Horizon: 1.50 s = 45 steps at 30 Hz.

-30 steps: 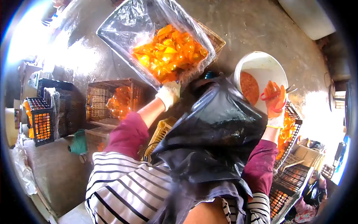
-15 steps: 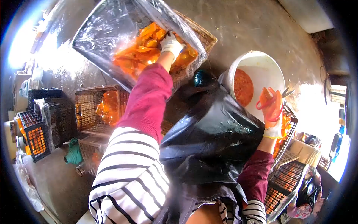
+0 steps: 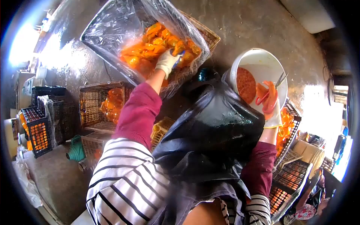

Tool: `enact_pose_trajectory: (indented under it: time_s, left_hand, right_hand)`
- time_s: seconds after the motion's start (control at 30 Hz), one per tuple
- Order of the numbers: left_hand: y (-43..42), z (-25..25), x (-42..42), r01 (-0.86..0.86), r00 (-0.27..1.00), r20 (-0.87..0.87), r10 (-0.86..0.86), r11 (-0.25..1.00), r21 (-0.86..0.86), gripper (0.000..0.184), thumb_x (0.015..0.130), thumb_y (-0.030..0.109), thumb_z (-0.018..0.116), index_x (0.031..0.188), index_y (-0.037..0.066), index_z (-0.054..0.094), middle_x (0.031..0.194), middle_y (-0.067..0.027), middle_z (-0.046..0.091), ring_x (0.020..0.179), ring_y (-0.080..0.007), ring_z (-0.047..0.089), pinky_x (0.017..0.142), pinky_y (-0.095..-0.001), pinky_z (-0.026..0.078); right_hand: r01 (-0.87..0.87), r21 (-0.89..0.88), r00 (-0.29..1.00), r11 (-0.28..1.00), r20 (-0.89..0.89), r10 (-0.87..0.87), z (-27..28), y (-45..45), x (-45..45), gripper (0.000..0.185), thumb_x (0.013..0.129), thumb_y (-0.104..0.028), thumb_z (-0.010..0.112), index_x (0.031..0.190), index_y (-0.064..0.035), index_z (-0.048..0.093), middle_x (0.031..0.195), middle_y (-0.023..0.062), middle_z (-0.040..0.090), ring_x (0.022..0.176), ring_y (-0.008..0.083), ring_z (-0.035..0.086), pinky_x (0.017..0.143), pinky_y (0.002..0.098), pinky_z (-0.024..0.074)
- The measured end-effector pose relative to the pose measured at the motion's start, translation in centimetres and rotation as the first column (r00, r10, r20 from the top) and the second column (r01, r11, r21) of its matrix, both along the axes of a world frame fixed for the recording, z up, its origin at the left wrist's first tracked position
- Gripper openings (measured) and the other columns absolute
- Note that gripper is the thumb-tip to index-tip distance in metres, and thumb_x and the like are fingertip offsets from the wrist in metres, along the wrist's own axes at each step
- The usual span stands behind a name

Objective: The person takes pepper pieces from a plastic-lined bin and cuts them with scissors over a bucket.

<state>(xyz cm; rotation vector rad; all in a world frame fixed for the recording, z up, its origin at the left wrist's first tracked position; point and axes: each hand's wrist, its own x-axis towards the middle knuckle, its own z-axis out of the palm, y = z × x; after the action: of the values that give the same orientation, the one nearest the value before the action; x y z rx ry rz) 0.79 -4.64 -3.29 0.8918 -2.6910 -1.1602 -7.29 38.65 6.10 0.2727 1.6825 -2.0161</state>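
Observation:
My left hand (image 3: 169, 60), in a pale glove with a blue patch, is closed on an orange pepper (image 3: 178, 48) above the plastic-lined crate (image 3: 112, 26). Orange pepper pieces (image 3: 144, 50) fill the lower part of the liner. My right hand (image 3: 268, 100), in an orange-coated glove, grips scissors (image 3: 281, 79) with red handles, the blades pointing up and right. It is at the near right rim of a tilted white bucket (image 3: 262, 56). Inside the bucket lies a reddish-orange mass (image 3: 246, 85). A black plastic apron (image 3: 213, 131) covers my lap and touches the bucket.
A brown crate (image 3: 92, 107) with orange pieces stands at left, near black crates (image 3: 39, 133) and a green object (image 3: 76, 149). A yellow crate (image 3: 161, 129) is beside my left knee. More crates (image 3: 292, 176) and another person (image 3: 309, 202) are at lower right.
My left hand went into the pepper pieces and has now drawn back toward me with a pepper. My right hand has turned, swinging the scissor blades upward.

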Motion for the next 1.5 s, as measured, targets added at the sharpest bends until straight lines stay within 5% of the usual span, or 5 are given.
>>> enact_pose_trajectory:
  time_s: [0.17, 0.47, 0.7, 1.27, 1.5]
  left_hand:
    - [-0.9, -0.7, 1.8, -0.169, 0.812, -0.159, 0.561, 0.487, 0.857, 0.036, 0.086, 0.038, 0.061, 0.104, 0.007, 0.062, 0.088, -0.0056, 0.066, 0.076, -0.0175, 0.064, 0.066, -0.0327, 0.049]
    - [9.7, 7.6, -5.4, 0.338, 0.744, -0.656, 0.129, 0.774, 0.535, 0.032, 0.094, 0.025, 0.050, 0.114, 0.002, 0.059, 0.108, -0.0070, 0.063, 0.098, -0.0189, 0.059, 0.088, -0.0310, 0.046]
    - [23.1, 7.3, -10.6, 0.522, 0.842, -0.495, 0.215, -0.089, 0.848, 0.054, 0.089, 0.045, 0.055, 0.119, 0.000, 0.054, 0.115, -0.0118, 0.060, 0.103, -0.0214, 0.058, 0.092, -0.0345, 0.047]
    - [25.0, 7.3, -11.3, 0.357, 0.934, -0.355, 0.038, -0.132, 0.925, 0.043, 0.088, 0.036, 0.061, 0.115, 0.002, 0.053, 0.106, -0.0087, 0.060, 0.099, -0.0178, 0.058, 0.088, -0.0309, 0.047]
    - [24.7, 6.4, -10.6, 0.423, 0.893, -0.224, -0.390, 0.561, 0.711, 0.047, 0.083, 0.035, 0.066, 0.115, 0.001, 0.057, 0.098, -0.0079, 0.063, 0.089, -0.0170, 0.061, 0.075, -0.0266, 0.050]
  right_hand:
    - [0.005, -0.219, 0.998, 0.976, -0.061, -0.019, -2.7, 1.9, 1.3, 0.039, 0.094, -0.035, 0.050, 0.118, -0.0036, 0.053, 0.109, 0.0216, 0.063, 0.096, 0.0281, 0.063, 0.086, 0.0325, 0.0500]
    - [-0.080, -0.105, 0.987, 0.991, -0.149, 0.064, -4.3, 0.8, 1.7, 0.031, 0.094, -0.020, 0.048, 0.121, -0.0040, 0.050, 0.106, 0.0191, 0.063, 0.093, 0.0286, 0.064, 0.080, 0.0392, 0.0536]
    - [-0.165, 0.279, 0.888, 0.946, -0.374, 0.266, -4.6, 1.4, 1.8, 0.019, 0.091, -0.009, 0.056, 0.109, -0.0036, 0.059, 0.099, 0.0058, 0.062, 0.093, 0.0161, 0.057, 0.081, 0.0258, 0.0457]
    - [-0.162, 0.435, 0.954, 0.886, -0.159, 0.252, 1.0, 0.6, 2.6, 0.039, 0.087, -0.036, 0.062, 0.117, -0.0111, 0.060, 0.075, 0.0032, 0.065, 0.049, 0.0126, 0.057, 0.043, 0.0292, 0.0455]
    - [0.087, 0.636, 0.773, 0.766, -0.529, 0.351, -2.8, 0.5, 1.4, 0.033, 0.087, -0.026, 0.065, 0.113, -0.0071, 0.061, 0.083, 0.0022, 0.064, 0.072, 0.0105, 0.060, 0.060, 0.0251, 0.0468]
